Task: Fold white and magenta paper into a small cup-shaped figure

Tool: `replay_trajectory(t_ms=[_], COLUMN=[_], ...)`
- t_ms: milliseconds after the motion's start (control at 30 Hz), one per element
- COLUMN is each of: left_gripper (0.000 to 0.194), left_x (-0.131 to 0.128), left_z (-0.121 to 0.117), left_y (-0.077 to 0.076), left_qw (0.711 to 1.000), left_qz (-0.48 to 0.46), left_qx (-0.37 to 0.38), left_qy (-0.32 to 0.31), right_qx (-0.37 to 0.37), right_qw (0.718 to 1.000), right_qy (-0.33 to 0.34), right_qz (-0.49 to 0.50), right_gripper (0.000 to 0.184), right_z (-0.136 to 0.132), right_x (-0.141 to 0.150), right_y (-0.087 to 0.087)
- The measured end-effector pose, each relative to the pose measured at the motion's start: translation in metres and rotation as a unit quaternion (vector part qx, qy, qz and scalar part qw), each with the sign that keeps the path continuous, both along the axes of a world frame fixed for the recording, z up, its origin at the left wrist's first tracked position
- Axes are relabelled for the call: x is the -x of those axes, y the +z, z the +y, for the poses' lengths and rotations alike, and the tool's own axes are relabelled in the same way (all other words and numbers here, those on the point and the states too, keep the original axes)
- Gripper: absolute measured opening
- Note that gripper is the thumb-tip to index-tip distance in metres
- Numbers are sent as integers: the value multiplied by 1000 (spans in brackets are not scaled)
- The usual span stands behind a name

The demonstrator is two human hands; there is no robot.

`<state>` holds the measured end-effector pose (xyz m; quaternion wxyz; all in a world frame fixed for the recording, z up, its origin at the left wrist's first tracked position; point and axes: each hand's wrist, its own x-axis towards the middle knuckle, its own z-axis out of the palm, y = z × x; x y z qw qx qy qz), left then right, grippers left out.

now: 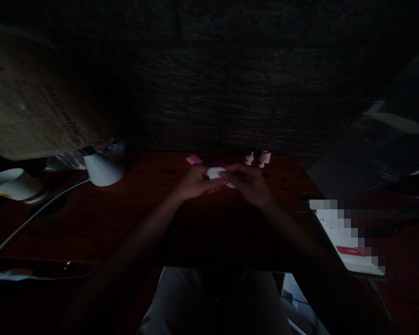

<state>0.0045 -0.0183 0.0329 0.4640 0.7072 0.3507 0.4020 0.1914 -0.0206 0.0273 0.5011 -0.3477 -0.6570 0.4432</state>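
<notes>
Between both hands, above the dark wooden table (132, 218), is a small rounded white object (215, 172); its kind is too dim to tell. My left hand (194, 182) has its fingers closed round the left side of it. From the right, my right hand (248, 184) pinches it with thumb and fingers. Another pale bit (231, 185) shows below the right fingers. Just behind the left hand lies a flat pink piece (194, 159). Beyond the right hand stand two small pink objects, one lumpy (249, 158) and one with a rolled top (265, 158).
A white cone-shaped lamp base (103, 170) with a cable stands left, near a paper cup (14, 184) and a large printed brown paper sheet or bag (38, 97). A bright screen (335, 237), partly blurred out, is at the right edge. A dark brick-patterned wall (209, 83) rises behind.
</notes>
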Motion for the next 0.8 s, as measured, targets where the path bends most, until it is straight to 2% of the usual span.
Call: replay_trajectory(t_ms=[167, 333, 467, 633, 800], left_gripper=[32, 34, 35, 26, 30], left_x=[0, 0, -2, -4, -3], left_z=[2, 1, 0, 1, 0], left_y=[-1, 2, 2, -2, -1], left_qw=[998, 997, 998, 998, 996], left_qz=[-36, -64, -66, -42, -48], left_qx=[-25, -2, -11, -34, -37], left_qy=[40, 34, 8, 23, 59], right_qx=[18, -25, -52, -33, -10], right_qw=[998, 998, 997, 998, 997], right_qy=[-48, -31, -53, -60, -65], right_qz=[30, 38, 28, 18, 29], right_gripper=[33, 34, 24, 32, 34], right_z=[1, -1, -2, -1, -2], right_x=[1, 4, 5, 4, 5], right_y=[1, 2, 2, 2, 3])
